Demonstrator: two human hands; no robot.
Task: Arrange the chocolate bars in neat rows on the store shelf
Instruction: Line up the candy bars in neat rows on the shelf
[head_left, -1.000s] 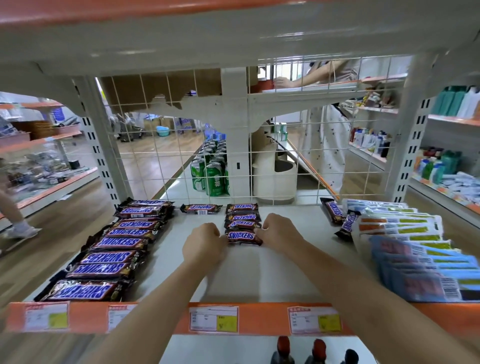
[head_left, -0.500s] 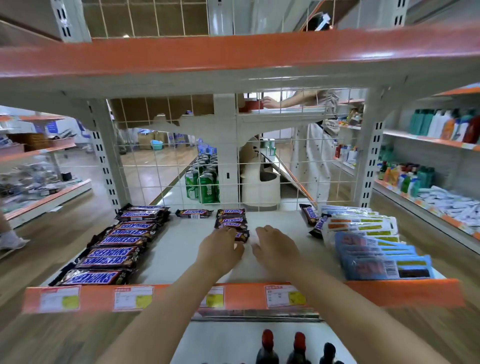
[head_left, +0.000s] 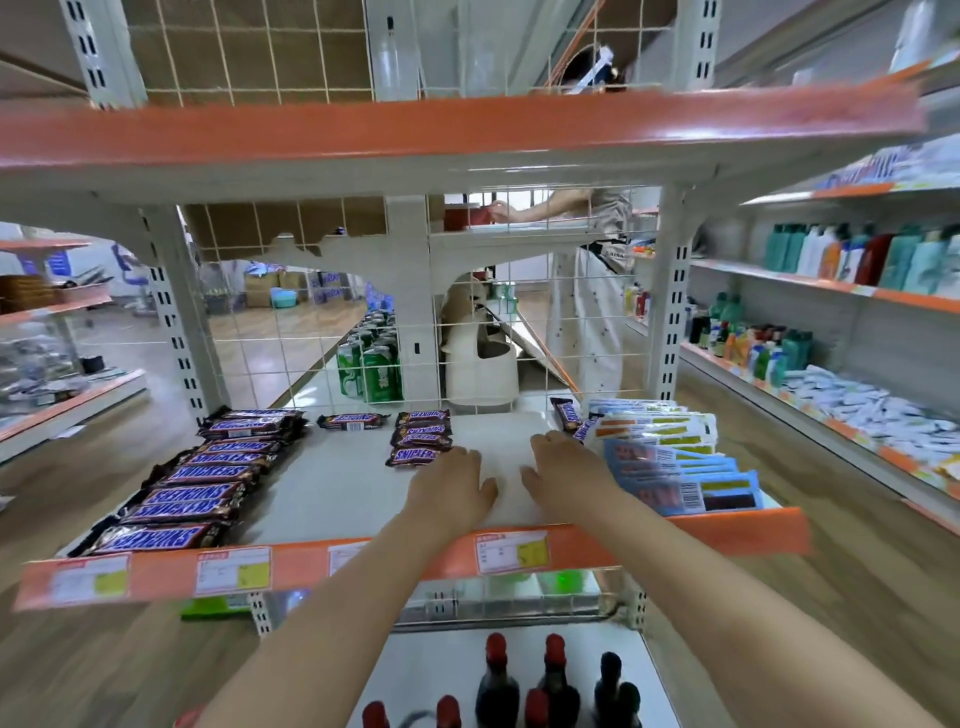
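I stood at a white metal store shelf (head_left: 332, 493) with an orange front edge carrying price labels (head_left: 511, 552), a wire-grid back panel (head_left: 270, 332) behind it. A long row of brown Snickers chocolate bars (head_left: 197, 475) ran down the shelf's left side, front to back. In the middle lay a short row of 4 Snickers bars (head_left: 421, 436), and 1 single bar (head_left: 353, 421) lay near the back between the 2 rows. My left hand (head_left: 451, 486) rested flat on the shelf with relaxed fingers, its fingertips just touching the nearest bar of the short row. My right hand (head_left: 563, 475) lay flat beside it, fingers spread, holding nothing, just beside a stack of blue-and-white flat packets (head_left: 670, 462). 2 more bars (head_left: 569, 418) sat at the back by those packets. Dark bottles with red caps (head_left: 524, 675) stood on the shelf below.
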